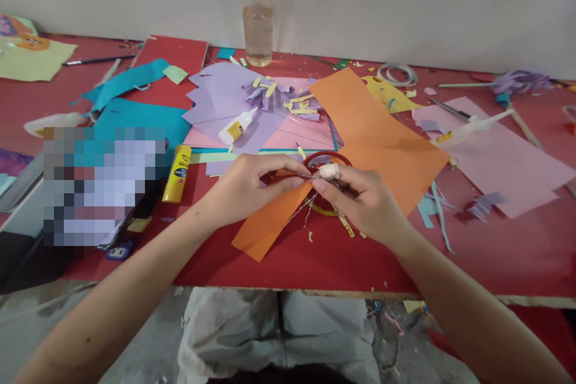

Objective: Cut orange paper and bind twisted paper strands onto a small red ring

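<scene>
Thumb and fingers of my left hand (252, 186) pinch a thin twisted grey-and-white cord (297, 214) near the table's middle. The same cord is pinched by my right hand (366, 195), close beside the left. A white wrap covers one of my right fingers. Loose cord ends hang below the fingertips. Behind and under my hands lies a ring (330, 155), red along the top and yellow along the bottom, partly hidden by them. A strip of orange paper (258, 234) lies beneath my left hand.
A small glue bottle (237, 126) lies on purple paper (220, 93). Left are a yellow glue stick (177, 174) and teal paper (144, 120). A glass of liquid (258, 36) stands at the wall. Large orange paper (378, 138) and pink paper (504, 156) lie right, among scraps.
</scene>
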The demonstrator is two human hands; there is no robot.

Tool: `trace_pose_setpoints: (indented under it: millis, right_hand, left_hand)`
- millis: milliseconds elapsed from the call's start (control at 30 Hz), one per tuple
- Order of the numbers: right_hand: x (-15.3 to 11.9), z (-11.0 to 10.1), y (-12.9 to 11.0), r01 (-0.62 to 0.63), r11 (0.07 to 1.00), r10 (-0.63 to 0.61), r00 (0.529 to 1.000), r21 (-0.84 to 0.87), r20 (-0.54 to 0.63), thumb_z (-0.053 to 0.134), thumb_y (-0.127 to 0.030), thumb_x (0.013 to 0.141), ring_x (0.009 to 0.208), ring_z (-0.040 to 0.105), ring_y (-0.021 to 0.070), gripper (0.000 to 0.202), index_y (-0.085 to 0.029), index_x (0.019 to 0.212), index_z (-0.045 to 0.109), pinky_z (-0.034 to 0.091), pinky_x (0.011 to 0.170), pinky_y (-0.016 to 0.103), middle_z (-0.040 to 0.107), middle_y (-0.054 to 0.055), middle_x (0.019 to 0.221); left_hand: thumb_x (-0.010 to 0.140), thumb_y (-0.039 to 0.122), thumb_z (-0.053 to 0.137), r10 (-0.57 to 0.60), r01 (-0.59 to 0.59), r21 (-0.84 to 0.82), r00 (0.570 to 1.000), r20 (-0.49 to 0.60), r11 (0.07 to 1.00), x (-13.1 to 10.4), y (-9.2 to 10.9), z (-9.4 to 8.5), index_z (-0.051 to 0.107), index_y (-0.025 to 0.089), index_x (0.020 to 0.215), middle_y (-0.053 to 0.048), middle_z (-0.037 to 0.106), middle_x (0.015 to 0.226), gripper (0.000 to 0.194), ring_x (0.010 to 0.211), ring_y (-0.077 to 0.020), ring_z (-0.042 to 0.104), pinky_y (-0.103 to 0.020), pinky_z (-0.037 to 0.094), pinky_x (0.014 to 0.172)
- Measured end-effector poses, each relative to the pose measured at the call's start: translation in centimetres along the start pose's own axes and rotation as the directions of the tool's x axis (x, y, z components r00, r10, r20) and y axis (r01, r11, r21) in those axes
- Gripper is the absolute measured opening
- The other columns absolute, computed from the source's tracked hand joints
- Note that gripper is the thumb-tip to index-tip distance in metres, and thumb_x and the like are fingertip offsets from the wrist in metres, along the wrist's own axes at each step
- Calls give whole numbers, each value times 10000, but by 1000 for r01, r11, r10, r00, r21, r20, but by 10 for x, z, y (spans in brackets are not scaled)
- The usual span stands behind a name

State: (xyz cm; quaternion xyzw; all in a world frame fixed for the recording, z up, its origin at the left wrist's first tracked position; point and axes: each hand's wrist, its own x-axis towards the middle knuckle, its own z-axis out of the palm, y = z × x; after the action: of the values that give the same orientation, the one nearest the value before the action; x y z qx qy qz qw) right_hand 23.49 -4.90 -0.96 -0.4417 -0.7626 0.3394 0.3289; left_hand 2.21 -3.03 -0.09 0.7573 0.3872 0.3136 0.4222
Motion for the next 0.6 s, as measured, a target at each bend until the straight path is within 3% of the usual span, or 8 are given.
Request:
trace_pose_setpoints:
  millis: [267,600]
  right_hand:
    - [0,-1,-2,-14,1000,14,1000,21,-17,559,-306,950,490,298,69,255,-187,726,535,255,458,229,331,-68,569]
    - [0,-1,-3,-78,981,80,997,176,-2,565,-361,943,455,345,68,248,-180,781,614,290,444,224,385,-70,525]
  left_hand:
    - [898,223,627,-9,8,-5,999,-48,1000,1,3,1,729,204,971,-12,755,985,127,870,-125,681,-195,518,754]
    - [883,243,648,16,-1,84,984,-180,996,0,3,0,746,229,961,-5,759,905,126,651,-103,611,-228,470,601]
